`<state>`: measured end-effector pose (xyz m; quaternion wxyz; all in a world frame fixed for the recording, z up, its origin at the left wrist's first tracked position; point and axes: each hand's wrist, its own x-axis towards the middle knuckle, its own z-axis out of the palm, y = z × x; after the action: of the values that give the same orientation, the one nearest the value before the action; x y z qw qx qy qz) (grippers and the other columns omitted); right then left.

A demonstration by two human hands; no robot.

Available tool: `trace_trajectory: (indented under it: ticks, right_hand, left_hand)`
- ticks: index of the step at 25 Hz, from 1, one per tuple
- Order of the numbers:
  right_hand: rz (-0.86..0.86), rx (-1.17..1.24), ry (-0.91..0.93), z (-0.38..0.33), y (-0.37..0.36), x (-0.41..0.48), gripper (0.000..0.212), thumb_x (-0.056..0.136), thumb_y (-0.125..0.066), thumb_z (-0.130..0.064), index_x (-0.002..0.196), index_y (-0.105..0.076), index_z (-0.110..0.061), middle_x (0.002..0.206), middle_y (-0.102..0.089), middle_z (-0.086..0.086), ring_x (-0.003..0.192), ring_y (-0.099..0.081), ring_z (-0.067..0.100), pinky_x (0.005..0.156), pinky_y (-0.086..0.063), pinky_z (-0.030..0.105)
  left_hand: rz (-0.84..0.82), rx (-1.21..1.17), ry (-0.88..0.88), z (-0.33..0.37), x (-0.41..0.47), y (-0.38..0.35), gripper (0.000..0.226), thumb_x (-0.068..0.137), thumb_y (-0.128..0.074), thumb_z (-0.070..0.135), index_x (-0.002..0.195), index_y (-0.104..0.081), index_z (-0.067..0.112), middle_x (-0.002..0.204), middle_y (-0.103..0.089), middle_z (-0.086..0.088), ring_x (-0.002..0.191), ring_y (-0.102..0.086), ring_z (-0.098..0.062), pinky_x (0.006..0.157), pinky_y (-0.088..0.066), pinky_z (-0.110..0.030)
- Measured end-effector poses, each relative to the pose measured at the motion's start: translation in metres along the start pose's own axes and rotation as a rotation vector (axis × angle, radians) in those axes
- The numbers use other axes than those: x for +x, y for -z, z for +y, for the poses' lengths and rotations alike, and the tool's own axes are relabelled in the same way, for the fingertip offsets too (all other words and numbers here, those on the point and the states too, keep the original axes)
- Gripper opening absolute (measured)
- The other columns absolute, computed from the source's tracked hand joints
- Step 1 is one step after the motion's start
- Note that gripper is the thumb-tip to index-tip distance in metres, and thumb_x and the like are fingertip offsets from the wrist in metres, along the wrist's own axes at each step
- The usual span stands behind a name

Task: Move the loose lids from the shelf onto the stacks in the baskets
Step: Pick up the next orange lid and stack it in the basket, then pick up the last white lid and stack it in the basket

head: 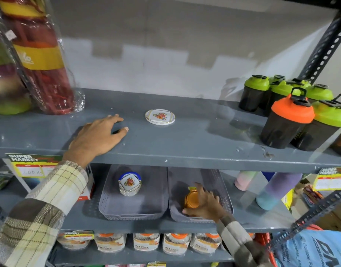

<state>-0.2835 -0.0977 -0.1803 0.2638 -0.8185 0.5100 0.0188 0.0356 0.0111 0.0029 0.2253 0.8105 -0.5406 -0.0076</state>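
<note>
Upper shelf [185,143], grey metal, with one loose white lid [160,116] bearing a flower print, lying flat near the middle and well apart from the shaker bottles [287,112] at the right end. Left hand [96,135] resting palm-down on the same shelf, grip spread and empty, fingertips just short of the lid and not touching it. Lower shelf with two grey baskets side by side: left basket [115,211] holding a stack of matching flowered lids [129,183] in a clear holder; right basket [223,189] holding an orange stack [191,199], with the right hand [206,203] curled around it (grip closed on the stack, apparently settling a lid in place; the contact itself partly hidden by the fingers). Likely step in hand: reach for the white lid. Best done by sliding the fingers under its near rim, lifting it level, then lowering it squarely onto the matching flowered stack in the left basket, not the orange one, print side up and edges aligned so that nothing tips.
</note>
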Motion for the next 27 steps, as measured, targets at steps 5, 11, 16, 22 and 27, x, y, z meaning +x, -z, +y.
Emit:
trace_trajectory:
  ticks: [5,11,16,22,27]
  right_hand:
    - [-0.209,-0.075,0.482,-0.115,0.092,-0.12,0.082,0.072,-0.069,-0.074,0.138,-0.021,-0.069,0.139,-0.057,-0.02,0.128,-0.054,0.008,0.108,-0.043,0.033]
    - [0.147,0.253,0.87,-0.194,0.171,-0.121,0.06,0.076,-0.08,-0.05,0.13,-0.054,-0.043,0.12,-0.072,-0.018,0.106,-0.069,0.003,0.09,-0.053,0.023]
    - [0.29,0.587,0.615,-0.217,0.19,-0.002,0.058,0.079,-0.085,-0.037,0.127,-0.054,-0.032,0.123,-0.068,-0.001,0.107,-0.068,0.021,0.082,-0.059,0.024]
    - [0.28,0.034,0.239,-0.206,0.171,0.074,0.105,0.067,-0.08,-0.068,0.148,-0.027,-0.026,0.142,-0.055,0.01,0.134,-0.051,0.032,0.114,-0.038,0.042]
    - [0.351,0.013,0.264,-0.202,0.167,0.074,0.095,0.07,-0.077,-0.069,0.143,-0.033,-0.028,0.139,-0.056,0.008,0.135,-0.049,0.031,0.114,-0.031,0.045]
  left_hand:
    - [0.012,0.033,0.006,0.002,-0.002,0.001,0.055,0.097,-0.042,0.053,0.147,-0.042,0.03,0.16,-0.031,0.011,0.146,-0.034,-0.017,0.115,-0.027,-0.041]
    - [-0.017,0.009,-0.005,-0.004,0.001,0.0,0.056,0.096,-0.043,0.053,0.147,-0.042,0.03,0.16,-0.03,0.011,0.147,-0.031,-0.013,0.117,-0.023,-0.036]
    - [0.027,-0.006,0.0,-0.003,0.002,0.002,0.056,0.094,-0.045,0.055,0.144,-0.047,0.03,0.157,-0.037,0.013,0.142,-0.04,-0.015,0.115,-0.027,-0.035]
    - [0.028,-0.047,0.003,-0.005,0.0,0.003,0.055,0.094,-0.046,0.055,0.144,-0.046,0.033,0.158,-0.035,0.014,0.145,-0.034,-0.012,0.116,-0.024,-0.036]
    - [0.027,-0.04,0.004,-0.006,0.001,0.001,0.055,0.094,-0.045,0.055,0.144,-0.045,0.032,0.158,-0.035,0.013,0.145,-0.034,-0.013,0.117,-0.024,-0.038]
